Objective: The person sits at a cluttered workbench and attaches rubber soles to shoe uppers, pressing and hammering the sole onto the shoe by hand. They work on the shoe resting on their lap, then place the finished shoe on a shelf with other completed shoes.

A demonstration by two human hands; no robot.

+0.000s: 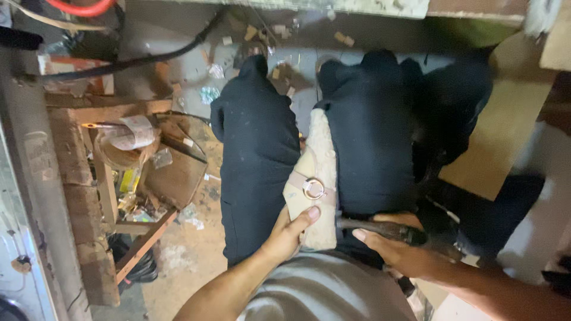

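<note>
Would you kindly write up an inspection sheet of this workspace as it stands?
Surface: dusty floor, scraps strewn about.
Job's things: cream sandal piece with a strap and metal ring, lying between the knees; dark tool.
Clutter: tape roll, cardboard, wrappers, wooden frame.
Grippers: left hand grips the sandal piece's lower end; right hand holds the tool.
Cables: black cable and red hose, upper left.
Surroundings: wooden board at right.
</note>
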